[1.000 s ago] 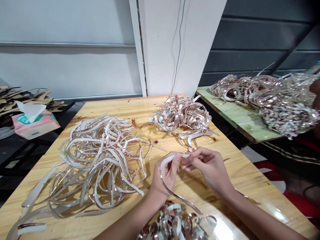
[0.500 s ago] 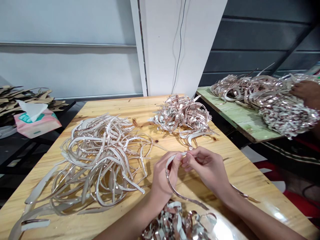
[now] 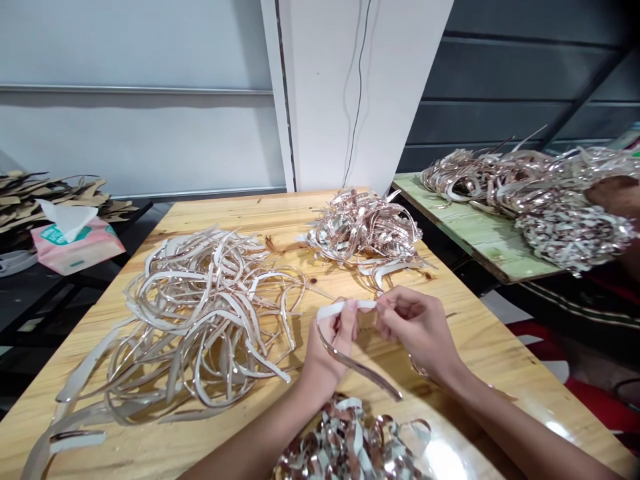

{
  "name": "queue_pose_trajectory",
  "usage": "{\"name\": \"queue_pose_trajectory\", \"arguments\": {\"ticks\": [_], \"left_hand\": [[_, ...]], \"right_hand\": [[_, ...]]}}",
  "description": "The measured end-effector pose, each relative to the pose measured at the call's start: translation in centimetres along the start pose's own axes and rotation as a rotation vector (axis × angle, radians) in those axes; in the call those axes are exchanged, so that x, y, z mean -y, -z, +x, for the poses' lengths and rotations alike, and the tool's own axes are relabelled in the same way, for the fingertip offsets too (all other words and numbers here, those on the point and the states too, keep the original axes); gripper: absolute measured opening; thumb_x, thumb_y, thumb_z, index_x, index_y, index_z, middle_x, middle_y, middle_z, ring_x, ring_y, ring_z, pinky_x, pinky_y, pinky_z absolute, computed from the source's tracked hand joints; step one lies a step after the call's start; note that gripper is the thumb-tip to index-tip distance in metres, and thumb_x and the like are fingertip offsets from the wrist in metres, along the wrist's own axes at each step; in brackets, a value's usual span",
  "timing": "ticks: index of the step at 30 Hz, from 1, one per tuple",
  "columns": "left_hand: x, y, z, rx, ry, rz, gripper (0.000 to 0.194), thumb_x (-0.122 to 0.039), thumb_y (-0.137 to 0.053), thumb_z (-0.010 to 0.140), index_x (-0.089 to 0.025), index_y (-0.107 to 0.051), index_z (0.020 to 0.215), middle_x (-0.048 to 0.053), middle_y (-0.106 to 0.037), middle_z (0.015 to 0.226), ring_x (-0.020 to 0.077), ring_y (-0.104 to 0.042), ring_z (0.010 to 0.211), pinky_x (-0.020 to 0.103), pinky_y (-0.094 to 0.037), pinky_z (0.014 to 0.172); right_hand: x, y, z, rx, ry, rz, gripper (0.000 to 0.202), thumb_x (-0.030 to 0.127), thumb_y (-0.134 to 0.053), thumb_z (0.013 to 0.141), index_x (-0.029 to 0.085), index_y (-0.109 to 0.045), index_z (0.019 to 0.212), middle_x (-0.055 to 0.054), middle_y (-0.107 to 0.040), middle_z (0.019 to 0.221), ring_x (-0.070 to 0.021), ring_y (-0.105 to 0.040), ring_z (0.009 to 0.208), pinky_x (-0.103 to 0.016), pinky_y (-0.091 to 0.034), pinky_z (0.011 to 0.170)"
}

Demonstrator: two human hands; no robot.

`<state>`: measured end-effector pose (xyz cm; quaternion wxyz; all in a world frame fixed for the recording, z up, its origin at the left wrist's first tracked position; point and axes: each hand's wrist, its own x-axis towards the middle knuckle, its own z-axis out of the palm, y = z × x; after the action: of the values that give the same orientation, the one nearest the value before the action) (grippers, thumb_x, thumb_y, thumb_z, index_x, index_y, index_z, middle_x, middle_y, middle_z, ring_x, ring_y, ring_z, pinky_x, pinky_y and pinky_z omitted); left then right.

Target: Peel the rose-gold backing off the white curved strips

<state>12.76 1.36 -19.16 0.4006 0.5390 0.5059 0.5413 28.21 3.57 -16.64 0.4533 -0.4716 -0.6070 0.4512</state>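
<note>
Between my thumb and fingers, my left hand (image 3: 327,350) pinches a narrow strip (image 3: 357,365), white on one face and shiny rose-gold on the other. The strip's free end curls down toward the table. My right hand (image 3: 420,330) is closed at the other end of the same strip, just to the right; its fingertips partly hide that end. Below my wrists lies a heap of short curled pieces (image 3: 357,437). To the left spreads a large tangle of long strips (image 3: 200,320), and a smaller rose-gold pile (image 3: 367,230) sits beyond my hands.
The wooden table (image 3: 235,208) meets a white pillar (image 3: 345,87) at the back. On the right, a co-worker's hand (image 3: 613,193) is over more strips (image 3: 540,177) on a green table (image 3: 470,233). A tissue pack (image 3: 77,250) and brown cut pieces (image 3: 30,193) are at left.
My hands have drawn slightly apart, with more of the strip's white face showing between them. My left hand has shifted a little left. The co-worker's hand has moved slightly down and is blurred.
</note>
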Motion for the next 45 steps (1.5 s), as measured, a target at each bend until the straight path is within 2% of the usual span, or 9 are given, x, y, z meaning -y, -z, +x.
{"name": "queue_pose_trajectory", "arguments": {"ticks": [5,8,11,16,22,28,35,40,45], "left_hand": [[0.4,0.2,0.0,0.061,0.146,-0.031,0.069,-0.063,-0.041,0.103,-0.017,-0.061,0.054,-0.001,-0.050,0.045,0.0122,-0.047,0.045,0.026,-0.035,0.051],[0.3,0.4,-0.2,0.038,0.081,0.073,0.061,-0.056,-0.051,0.101,-0.019,-0.048,0.052,-0.005,-0.041,0.047,0.0117,-0.042,0.048,0.026,-0.031,0.053],[-0.2,0.4,-0.5,0.028,-0.025,0.137,0.045,-0.045,-0.052,0.103,-0.021,-0.042,0.066,-0.006,-0.038,0.057,0.0122,-0.039,0.055,0.026,-0.030,0.055],[-1.1,0.7,-1.0,0.261,-0.092,0.103,0.032,-0.040,-0.039,0.109,-0.022,-0.047,0.083,-0.002,-0.052,0.071,0.0148,-0.050,0.066,0.028,-0.038,0.064],[-1.2,0.9,-1.3,0.341,-0.103,0.067,0.038,-0.041,-0.028,0.111,-0.023,-0.047,0.083,0.000,-0.053,0.075,0.0165,-0.052,0.070,0.030,-0.041,0.067],[-1.1,0.9,-1.3,0.319,-0.093,0.021,0.038,-0.041,-0.029,0.111,-0.023,-0.047,0.083,0.000,-0.055,0.072,0.0164,-0.054,0.067,0.031,-0.042,0.066],[-1.0,1.0,-1.3,0.304,-0.162,0.070,0.034,-0.039,-0.038,0.110,-0.022,-0.044,0.081,-0.003,-0.047,0.071,0.0145,-0.048,0.067,0.030,-0.037,0.066],[-1.1,0.8,-1.3,0.290,-0.193,0.047,0.034,-0.033,-0.033,0.111,-0.021,-0.046,0.081,-0.001,-0.046,0.076,0.0152,-0.046,0.072,0.030,-0.037,0.071],[-1.1,0.7,-1.1,0.256,-0.276,0.082,0.031,-0.027,-0.032,0.111,-0.018,-0.054,0.091,0.004,-0.053,0.089,0.0180,-0.052,0.087,0.032,-0.040,0.081]], "right_hand": [[0.5,-0.1,-0.3,0.130,0.001,0.158,0.013,0.027,-0.073,0.085,0.019,-0.067,0.077,0.000,-0.067,0.055,-0.0136,-0.058,0.044,-0.022,-0.044,0.043],[0.5,-0.2,-0.6,0.162,0.032,0.154,0.013,0.026,-0.073,0.087,0.019,-0.067,0.078,0.000,-0.068,0.056,-0.0138,-0.058,0.045,-0.023,-0.045,0.045],[0.4,-0.2,-0.7,0.146,0.050,0.146,0.012,0.025,-0.072,0.087,0.019,-0.067,0.078,0.001,-0.066,0.056,-0.0136,-0.057,0.047,-0.023,-0.045,0.047],[0.1,-0.1,-0.7,0.163,0.051,0.127,0.010,0.017,-0.073,0.083,0.019,-0.067,0.076,0.003,-0.062,0.058,-0.0122,-0.055,0.052,-0.022,-0.045,0.052],[0.4,0.1,-0.8,0.216,0.024,0.175,0.011,0.014,-0.068,0.084,0.019,-0.066,0.075,0.003,-0.063,0.057,-0.0115,-0.055,0.051,-0.021,-0.045,0.052],[0.3,0.0,-0.7,0.250,-0.002,0.244,0.010,0.019,-0.072,0.086,0.019,-0.066,0.077,0.003,-0.063,0.056,-0.0132,-0.057,0.051,-0.023,-0.046,0.052],[0.0,0.2,-1.0,0.243,0.099,0.156,0.013,0.028,-0.070,0.092,0.019,-0.067,0.083,0.002,-0.062,0.066,-0.0132,-0.056,0.060,-0.024,-0.044,0.057],[-0.3,0.1,-1.0,0.196,0.119,0.131,0.013,0.024,-0.068,0.093,0.019,-0.066,0.080,0.003,-0.058,0.065,-0.0122,-0.052,0.059,-0.024,-0.040,0.056],[-0.3,-0.2,-0.9,0.144,0.113,0.167,0.014,0.021,-0.068,0.090,0.019,-0.065,0.077,0.004,-0.057,0.061,-0.0112,-0.051,0.055,-0.023,-0.040,0.055]]}}
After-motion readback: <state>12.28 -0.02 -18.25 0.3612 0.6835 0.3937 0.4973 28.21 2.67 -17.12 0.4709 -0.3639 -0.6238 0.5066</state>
